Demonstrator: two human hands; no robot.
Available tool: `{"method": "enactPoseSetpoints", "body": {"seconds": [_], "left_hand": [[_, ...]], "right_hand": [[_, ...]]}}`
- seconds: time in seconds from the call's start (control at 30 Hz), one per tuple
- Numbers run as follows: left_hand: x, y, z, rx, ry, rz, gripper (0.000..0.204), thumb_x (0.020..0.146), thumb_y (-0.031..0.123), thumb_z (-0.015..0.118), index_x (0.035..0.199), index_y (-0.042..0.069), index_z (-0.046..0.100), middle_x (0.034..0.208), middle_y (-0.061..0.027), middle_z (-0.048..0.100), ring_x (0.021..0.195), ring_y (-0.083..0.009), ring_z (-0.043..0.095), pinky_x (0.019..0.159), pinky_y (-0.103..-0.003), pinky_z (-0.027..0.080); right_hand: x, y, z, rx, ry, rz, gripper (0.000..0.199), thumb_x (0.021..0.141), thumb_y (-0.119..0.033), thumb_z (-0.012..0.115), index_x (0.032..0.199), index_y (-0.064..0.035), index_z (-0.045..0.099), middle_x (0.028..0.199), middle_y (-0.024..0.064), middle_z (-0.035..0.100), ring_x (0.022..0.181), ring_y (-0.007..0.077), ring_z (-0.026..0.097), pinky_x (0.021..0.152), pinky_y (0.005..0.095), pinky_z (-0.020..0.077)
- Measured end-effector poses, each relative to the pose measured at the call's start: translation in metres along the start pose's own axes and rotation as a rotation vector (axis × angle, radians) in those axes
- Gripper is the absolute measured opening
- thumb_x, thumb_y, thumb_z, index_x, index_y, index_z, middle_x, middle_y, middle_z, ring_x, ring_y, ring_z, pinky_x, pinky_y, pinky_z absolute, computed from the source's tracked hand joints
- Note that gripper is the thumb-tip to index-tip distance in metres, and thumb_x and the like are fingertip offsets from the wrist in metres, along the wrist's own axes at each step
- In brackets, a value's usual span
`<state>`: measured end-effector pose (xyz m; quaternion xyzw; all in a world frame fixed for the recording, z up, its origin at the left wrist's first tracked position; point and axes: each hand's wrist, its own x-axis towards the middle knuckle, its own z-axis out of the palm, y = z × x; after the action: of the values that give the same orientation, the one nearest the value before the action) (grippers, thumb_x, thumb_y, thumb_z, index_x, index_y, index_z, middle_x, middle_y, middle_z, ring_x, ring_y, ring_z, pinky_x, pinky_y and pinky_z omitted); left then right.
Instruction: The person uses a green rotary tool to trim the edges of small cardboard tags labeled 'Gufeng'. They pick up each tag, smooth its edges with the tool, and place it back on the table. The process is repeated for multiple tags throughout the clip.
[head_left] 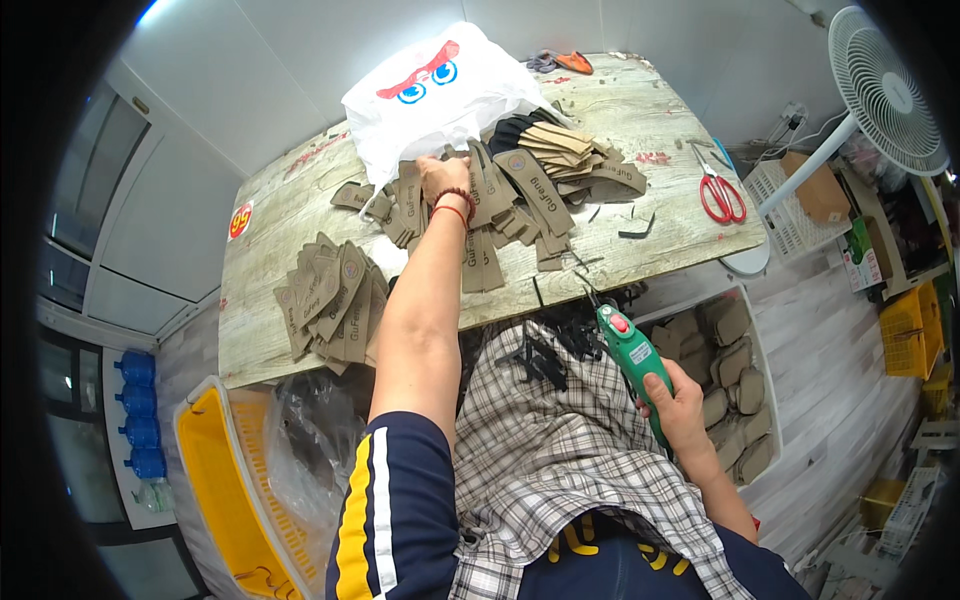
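Observation:
My left hand (443, 180) reaches across the table into a heap of khaki fabric straps (532, 190) with dark print. Its fingers curl closed on one khaki strap, and the fingertips are partly hidden. A green electric cutter (632, 350) with a red button and a thin metal tip sits in my right hand (678, 402). That hand wraps round its body over my lap, the tip pointing at the table's front edge. Another stack of khaki straps (335, 300) lies at the table's near left. Black strips (545, 360) are scattered on the checked cloth (530, 425) over my lap.
Behind the straps stands a white plastic bag (440, 90). Red-handled scissors (720, 198) lie at the table's right. Below are a white bin (765, 390) of khaki pieces, right, and a yellow basket (215, 470), left. A white fan (875, 90) stands far right.

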<state>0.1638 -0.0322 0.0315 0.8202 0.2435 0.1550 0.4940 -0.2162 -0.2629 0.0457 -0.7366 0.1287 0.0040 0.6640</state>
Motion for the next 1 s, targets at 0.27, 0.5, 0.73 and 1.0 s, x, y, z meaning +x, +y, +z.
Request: {"method": "enactPoseSetpoints", "body": {"seconds": [0.27, 0.5, 0.73, 1.0], "left_hand": [[0.020, -0.037, 0.005, -0.616, 0.163, 0.084, 0.021, 0.081, 0.001, 0.069, 0.099, -0.003, 0.060, 0.091, -0.0079, 0.065, 0.078, -0.0154, 0.060, 0.073, -0.029, 0.050], [-0.131, -0.023, -0.070, -1.238, -0.314, -0.088, 0.009, 0.091, 0.006, 0.061, 0.097, -0.001, 0.061, 0.088, -0.0054, 0.066, 0.072, -0.0128, 0.062, 0.065, -0.025, 0.053], [-0.214, -0.032, -0.076, -1.211, -0.411, -0.251, 0.010, 0.087, 0.008, 0.067, 0.094, 0.002, 0.064, 0.082, -0.0040, 0.068, 0.065, -0.0095, 0.062, 0.058, -0.022, 0.049], [-0.239, -0.031, -0.074, -1.170, -0.523, -0.307, 0.008, 0.087, 0.008, 0.067, 0.092, 0.001, 0.065, 0.082, -0.0041, 0.069, 0.066, -0.0103, 0.062, 0.060, -0.022, 0.050]], "right_hand": [[0.015, -0.011, 0.014, -0.033, -0.035, -0.068, 0.039, 0.092, -0.031, 0.062, 0.114, 0.0022, 0.059, 0.071, 0.0025, 0.059, 0.058, 0.0072, 0.054, 0.051, 0.0236, 0.0444], [0.023, -0.033, 0.025, -0.085, 0.053, -0.154, 0.038, 0.091, -0.030, 0.063, 0.113, 0.0015, 0.060, 0.067, 0.0012, 0.058, 0.055, 0.0069, 0.053, 0.050, 0.0245, 0.0428], [0.007, -0.013, 0.024, -0.057, 0.036, -0.141, 0.038, 0.092, -0.031, 0.062, 0.113, 0.0011, 0.061, 0.067, 0.0003, 0.058, 0.055, 0.0053, 0.052, 0.050, 0.0224, 0.0432], [-0.004, -0.013, 0.014, -0.027, 0.071, -0.117, 0.042, 0.091, -0.034, 0.063, 0.114, 0.0013, 0.060, 0.067, 0.0007, 0.057, 0.055, 0.0056, 0.051, 0.050, 0.0220, 0.0428]]}}
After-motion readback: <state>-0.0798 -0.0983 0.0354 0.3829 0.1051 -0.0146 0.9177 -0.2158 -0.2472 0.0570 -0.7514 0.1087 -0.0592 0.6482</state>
